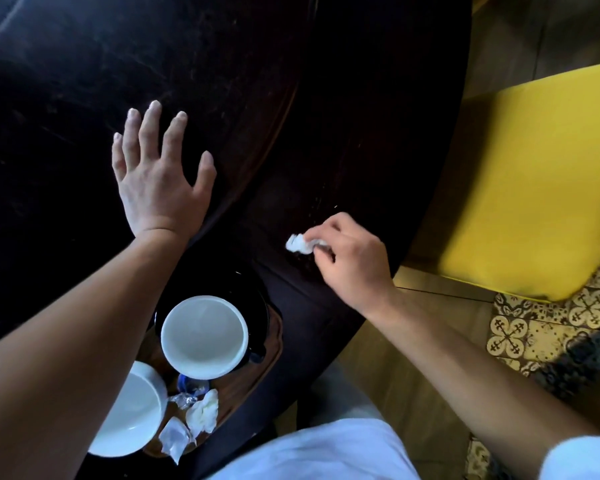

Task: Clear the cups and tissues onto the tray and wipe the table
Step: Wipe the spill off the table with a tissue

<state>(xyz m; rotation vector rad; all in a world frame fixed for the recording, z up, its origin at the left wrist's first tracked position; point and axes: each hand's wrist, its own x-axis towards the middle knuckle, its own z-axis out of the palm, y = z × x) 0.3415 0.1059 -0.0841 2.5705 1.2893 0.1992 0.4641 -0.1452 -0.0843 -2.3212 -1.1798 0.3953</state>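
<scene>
Surface: dark round table point(222, 81) fills my view, with a yellow seat point(534, 188) off beyond my right knuckles.
Left hand point(160, 181): I see it flat over the tabletop, fingers point(149, 129) straight and spread, holding nothing.
Right hand point(350, 261): fingertips pinch a crumpled white tissue point(300, 244) against the table, the wad poking out left of them.
Tray point(257, 375): wooden, under my left forearm, well back from both sets of fingers.
On tray: two white cups point(205, 336) point(132, 410), crumpled tissues point(203, 412) and wrappers point(175, 436) beside them.
</scene>
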